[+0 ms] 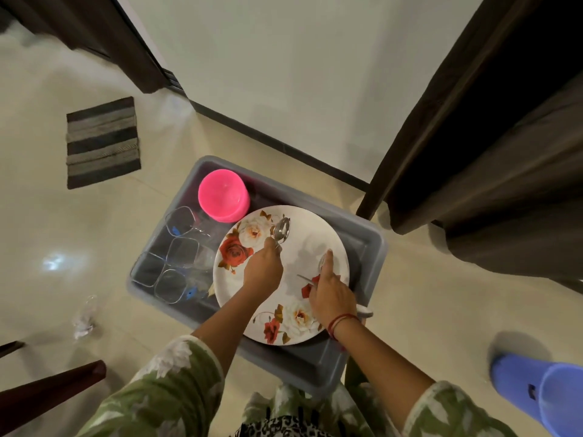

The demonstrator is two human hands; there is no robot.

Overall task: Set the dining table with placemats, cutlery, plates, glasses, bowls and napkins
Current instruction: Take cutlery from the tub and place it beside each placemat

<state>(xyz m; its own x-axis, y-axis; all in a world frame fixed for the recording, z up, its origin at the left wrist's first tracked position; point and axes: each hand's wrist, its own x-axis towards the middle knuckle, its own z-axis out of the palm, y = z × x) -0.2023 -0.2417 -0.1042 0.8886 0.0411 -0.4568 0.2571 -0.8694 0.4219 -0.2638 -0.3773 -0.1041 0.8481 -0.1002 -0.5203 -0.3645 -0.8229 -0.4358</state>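
Steel spoon hangs pinched in the curled left hand over the plate. Right hand grips another spoon near the right edge.

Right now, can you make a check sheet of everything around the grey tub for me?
Surface: tiled floor under the grey tub.
Job's things: floral plate lies atop the tub; pink bowl and clear glasses are inside.
Clutter: crumpled plastic on the floor.
Grippers: left hand grips a spoon; right hand holds a cutlery piece; both are over the plate.
Cables: nothing seen.
Surroundings: striped mat, dark curtain, blue slipper, wooden leg.
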